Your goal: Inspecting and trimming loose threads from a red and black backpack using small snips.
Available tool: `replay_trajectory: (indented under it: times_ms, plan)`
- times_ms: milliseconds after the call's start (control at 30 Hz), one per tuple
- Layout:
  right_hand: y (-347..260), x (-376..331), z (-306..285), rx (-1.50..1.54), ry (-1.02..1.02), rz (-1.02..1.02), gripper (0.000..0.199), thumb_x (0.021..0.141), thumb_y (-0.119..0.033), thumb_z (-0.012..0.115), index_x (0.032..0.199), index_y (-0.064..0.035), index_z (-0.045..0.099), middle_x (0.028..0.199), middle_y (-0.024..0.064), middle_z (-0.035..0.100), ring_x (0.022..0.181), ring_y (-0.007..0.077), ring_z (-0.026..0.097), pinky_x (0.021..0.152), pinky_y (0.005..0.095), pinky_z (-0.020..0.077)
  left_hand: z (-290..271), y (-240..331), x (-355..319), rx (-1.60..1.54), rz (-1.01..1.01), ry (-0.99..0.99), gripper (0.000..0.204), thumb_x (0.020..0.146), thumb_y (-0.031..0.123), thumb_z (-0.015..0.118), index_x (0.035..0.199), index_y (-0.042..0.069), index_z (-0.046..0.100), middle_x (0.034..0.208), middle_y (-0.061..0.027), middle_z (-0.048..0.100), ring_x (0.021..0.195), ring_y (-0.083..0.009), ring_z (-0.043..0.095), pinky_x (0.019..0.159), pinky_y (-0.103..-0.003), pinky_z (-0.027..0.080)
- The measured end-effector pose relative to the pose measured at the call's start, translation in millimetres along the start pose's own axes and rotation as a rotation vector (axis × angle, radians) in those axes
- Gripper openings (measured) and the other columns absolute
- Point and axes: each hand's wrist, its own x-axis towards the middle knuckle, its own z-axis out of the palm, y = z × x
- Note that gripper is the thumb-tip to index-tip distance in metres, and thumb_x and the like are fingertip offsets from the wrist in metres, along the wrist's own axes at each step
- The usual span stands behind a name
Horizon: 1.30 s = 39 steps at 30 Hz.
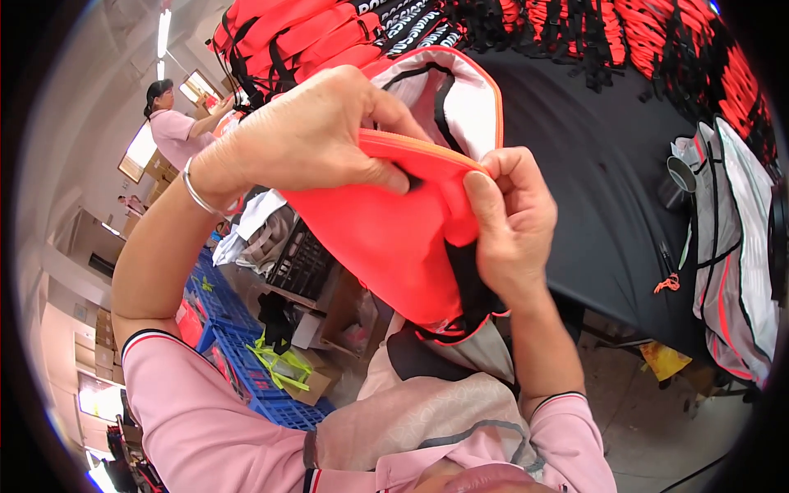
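Note:
A bright red bag (386,238) hangs in front of me, its mouth spread apart. An orange zipper (423,148) runs along both edges of the opening, and white lining (472,115) with black binding shows inside. My left hand (320,131) grips the near edge, thumb outside and the other fingers reaching into the mouth. At the zipper's right end, my right hand (518,222) pinches the edge between thumb and fingers. A black strip (468,275) hangs below that hand, and the bag's lower part rests toward my lap.
Red bags with black straps (304,41) are piled along the far side of the black-covered table (567,172). On its right lie a grey-white bag piece (723,246), a metal cup (679,177) and a small tool with orange string (666,275). Blue crates (218,304) stand left; another person (173,123) works beyond.

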Motion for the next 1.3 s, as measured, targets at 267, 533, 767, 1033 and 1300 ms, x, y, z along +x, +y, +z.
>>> replay_trajectory:
  times_ms: [267,533,767,1033,1300]
  plan:
    - [0,19,-34,0.287,-0.298,0.246,0.014,0.096,-0.012,0.065,0.088,-0.0010,0.059,0.081,-0.0043,0.058,0.076,0.0022,0.051,0.070,0.0188,0.0438,45,-11,-21,-1.006,-0.200,-0.106,0.022,0.090,0.020,0.071,0.098,-0.001,0.073,0.078,0.0025,0.069,0.069,-0.0004,0.059,0.061,-0.017,0.048]
    - [-6,46,-24,-0.057,-0.199,0.166,0.028,0.097,-0.020,0.064,0.079,-0.0001,0.060,0.069,-0.0050,0.054,0.066,0.0017,0.046,0.058,0.0203,0.0400,50,-19,1,-1.200,-0.231,-0.100,0.034,0.097,0.024,0.064,0.114,-0.004,0.067,0.093,-0.0052,0.072,0.082,-0.0076,0.067,0.075,-0.022,0.055]
    - [7,54,-17,-0.111,-0.195,0.108,0.028,0.093,-0.013,0.070,0.069,-0.0040,0.059,0.065,-0.0078,0.053,0.058,-0.0015,0.043,0.049,0.0190,0.0338,61,-28,3,-1.029,-0.268,-0.236,0.080,0.057,0.023,0.095,0.123,-0.007,0.060,0.110,-0.0104,0.069,0.098,-0.0184,0.068,0.092,-0.030,0.052]
    - [32,75,-22,-0.262,-0.176,0.112,0.027,0.087,-0.018,0.074,0.070,-0.0007,0.061,0.061,-0.0038,0.053,0.057,0.0031,0.045,0.052,0.0241,0.0394,67,-18,16,-0.960,-0.150,-0.099,0.037,0.073,0.023,0.087,0.097,0.000,0.072,0.080,0.0019,0.067,0.074,-0.0071,0.060,0.071,-0.025,0.050]
    - [-7,49,-45,-0.047,-0.345,0.358,0.020,0.091,-0.013,0.071,0.077,-0.0004,0.064,0.067,-0.0060,0.056,0.063,0.0012,0.048,0.054,0.0219,0.0397,27,-1,7,-0.477,-0.112,-0.267,0.037,0.079,0.031,0.083,0.089,-0.003,0.071,0.069,0.0051,0.062,0.062,-0.0015,0.051,0.054,-0.026,0.043]
